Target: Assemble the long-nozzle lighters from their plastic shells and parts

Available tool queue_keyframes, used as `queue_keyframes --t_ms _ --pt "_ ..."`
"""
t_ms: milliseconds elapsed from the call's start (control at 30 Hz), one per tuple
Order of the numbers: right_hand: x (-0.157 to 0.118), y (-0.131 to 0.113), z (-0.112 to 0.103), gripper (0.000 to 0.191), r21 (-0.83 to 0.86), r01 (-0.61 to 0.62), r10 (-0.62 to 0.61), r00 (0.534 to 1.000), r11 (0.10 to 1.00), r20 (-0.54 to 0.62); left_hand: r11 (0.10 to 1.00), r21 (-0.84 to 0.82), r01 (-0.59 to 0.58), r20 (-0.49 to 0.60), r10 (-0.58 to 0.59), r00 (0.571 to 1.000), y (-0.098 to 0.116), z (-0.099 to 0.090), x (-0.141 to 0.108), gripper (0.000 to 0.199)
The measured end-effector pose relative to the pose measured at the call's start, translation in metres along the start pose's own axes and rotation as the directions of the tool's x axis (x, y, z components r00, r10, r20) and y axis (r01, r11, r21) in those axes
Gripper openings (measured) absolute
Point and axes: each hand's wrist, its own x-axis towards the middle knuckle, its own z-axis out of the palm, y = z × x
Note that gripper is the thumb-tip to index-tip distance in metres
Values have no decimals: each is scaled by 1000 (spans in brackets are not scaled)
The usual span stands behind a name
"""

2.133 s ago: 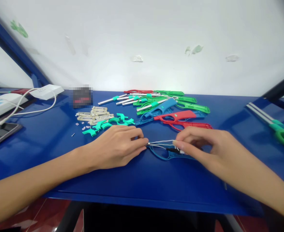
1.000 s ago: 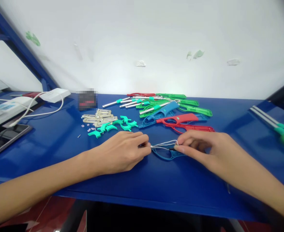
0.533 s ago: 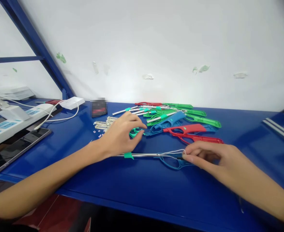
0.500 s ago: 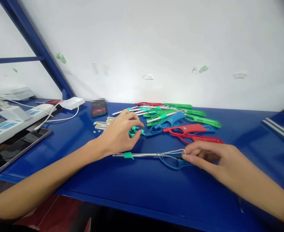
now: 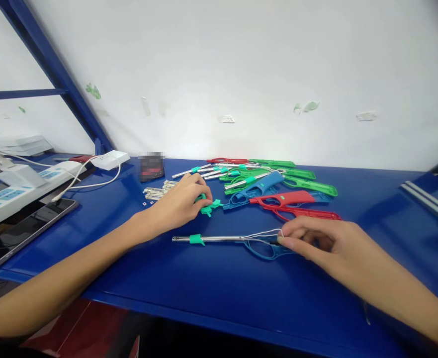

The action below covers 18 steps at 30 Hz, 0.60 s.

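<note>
Left hand [image 5: 183, 201], fingers curled nearly closed, reaches into green plastic pieces [image 5: 209, 207]; whether it grips one cannot be told. The right hand [image 5: 315, 238] pinches white wires [image 5: 261, 233] over one blue handle [image 5: 276, 252]. One metal tube [image 5: 220, 239] with one green collar [image 5: 196, 239] lies between left hand and front edge, blue tabletop [image 5: 204, 293] stretching before it. Beyond lie three red handle parts [image 5: 288, 199]; one phone [image 5: 27, 231] sits far left.

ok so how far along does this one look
Seemingly done: the metal tube wears a green collar and meets the blue shell. In hand: the right hand pinches white wires; the left hand is at loose green pieces. Probably left: settling the wires, looped over the shell, and using the loose pieces.
</note>
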Motion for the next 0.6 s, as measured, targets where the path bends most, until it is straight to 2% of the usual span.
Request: queue_keyframes --t_ms 167,333,467,600 --pt "0 1 2 33 -5 -7 7 1000 1000 -5 988 -153 33 -59 -42 997 11 -4 1 20" --pt "-1 0 1 31 0 -3 3 1000 1000 -4 919 -380 105 -8 -117 993 20 -9 -1 30" --pt "-1 0 1 31 -1 -5 5 1000 1000 -9 786 -586 197 120 -156 980 23 -11 -1 32" --pt "0 1 2 31 -3 -1 1 1000 1000 -13 589 -753 293 210 -207 955 24 -11 2 33"
